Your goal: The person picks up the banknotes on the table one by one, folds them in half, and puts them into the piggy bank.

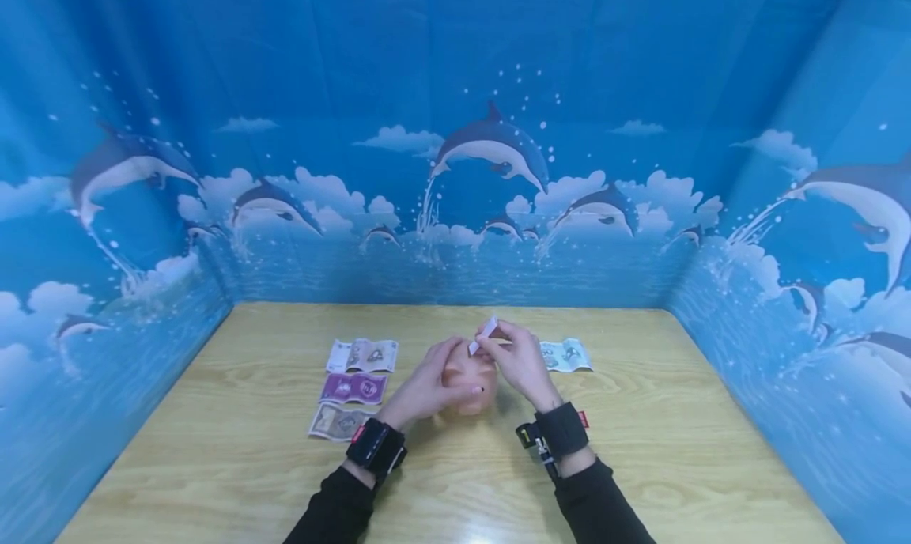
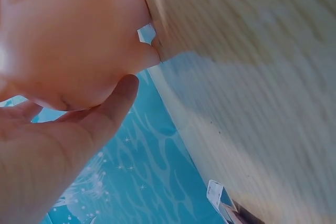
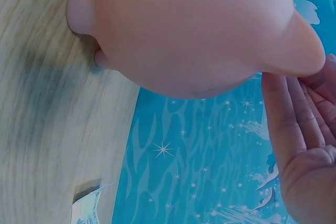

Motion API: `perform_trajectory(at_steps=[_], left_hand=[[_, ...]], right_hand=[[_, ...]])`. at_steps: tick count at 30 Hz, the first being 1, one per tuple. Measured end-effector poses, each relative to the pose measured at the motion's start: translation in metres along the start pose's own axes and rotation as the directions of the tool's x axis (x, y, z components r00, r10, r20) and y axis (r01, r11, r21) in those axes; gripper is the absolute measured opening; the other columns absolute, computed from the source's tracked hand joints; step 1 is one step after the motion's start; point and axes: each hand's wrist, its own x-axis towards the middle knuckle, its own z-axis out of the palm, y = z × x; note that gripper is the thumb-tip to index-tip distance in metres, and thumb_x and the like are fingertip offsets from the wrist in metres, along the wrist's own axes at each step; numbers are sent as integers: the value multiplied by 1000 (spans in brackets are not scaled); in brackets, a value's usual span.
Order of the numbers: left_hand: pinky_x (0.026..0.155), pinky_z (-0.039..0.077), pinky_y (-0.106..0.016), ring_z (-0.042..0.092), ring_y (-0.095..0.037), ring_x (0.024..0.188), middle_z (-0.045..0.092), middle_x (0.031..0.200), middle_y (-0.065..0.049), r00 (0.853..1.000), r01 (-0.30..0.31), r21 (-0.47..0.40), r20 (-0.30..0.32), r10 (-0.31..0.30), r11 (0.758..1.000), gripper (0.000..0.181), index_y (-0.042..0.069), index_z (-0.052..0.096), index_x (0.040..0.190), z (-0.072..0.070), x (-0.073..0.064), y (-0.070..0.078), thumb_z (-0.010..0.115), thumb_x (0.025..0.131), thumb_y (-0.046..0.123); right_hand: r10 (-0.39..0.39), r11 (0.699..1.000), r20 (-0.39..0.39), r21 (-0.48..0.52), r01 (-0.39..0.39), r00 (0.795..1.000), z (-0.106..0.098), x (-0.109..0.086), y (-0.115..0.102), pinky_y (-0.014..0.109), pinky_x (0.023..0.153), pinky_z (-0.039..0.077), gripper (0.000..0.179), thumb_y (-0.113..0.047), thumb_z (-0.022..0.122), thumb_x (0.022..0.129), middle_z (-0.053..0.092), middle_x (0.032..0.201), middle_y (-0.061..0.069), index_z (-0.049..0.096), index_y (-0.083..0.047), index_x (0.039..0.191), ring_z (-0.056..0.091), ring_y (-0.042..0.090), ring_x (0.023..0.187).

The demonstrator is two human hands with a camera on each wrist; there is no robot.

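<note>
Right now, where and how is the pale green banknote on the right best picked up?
Probably pinch the pale green banknote by its right end, coming from the right. In the head view that end is uncovered, while the right grip hides the left one. The paper is creased, and an edge seems lifted in the right wrist view, which should help.
</note>
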Motion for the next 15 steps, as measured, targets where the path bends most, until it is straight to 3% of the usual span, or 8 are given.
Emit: perform_trajectory(at_steps=[3, 10, 15], left_hand=[[110, 34, -63, 38, -35, 140, 26, 160, -9, 1000, -10, 8, 1, 10, 1000, 99, 21, 25, 155, 0, 0, -1, 77, 77, 54], [108, 37, -63, 40, -34, 138, 28, 159, -8, 1000, -15, 20, 9, 15, 1000, 99, 21, 26, 155, -2, 0, 0, 77, 77, 55], [113, 33, -60, 38, -31, 141, 32, 157, -6, 999, -38, 36, -3, 38, 999, 93, 19, 31, 153, -6, 1, 1, 74, 80, 56]], right_hand=[[17, 1000, 6, 8, -17, 1000, 0, -1, -3, 37, 78, 61, 15, -15, 67, 94, 72, 104, 16, 69, -2, 101, 72, 30, 93], [25, 999, 30, -25, -25, 999, -6, -12, -37, 42, 80, 61, 15, -6, 63, 95, 71, 106, 23, 67, 6, 103, 70, 35, 98], [18, 1000, 26, -23, -18, 999, -4, -8, -27, 40, 79, 61, 15, -8, 64, 95, 71, 105, 21, 67, 4, 103, 70, 34, 98]])
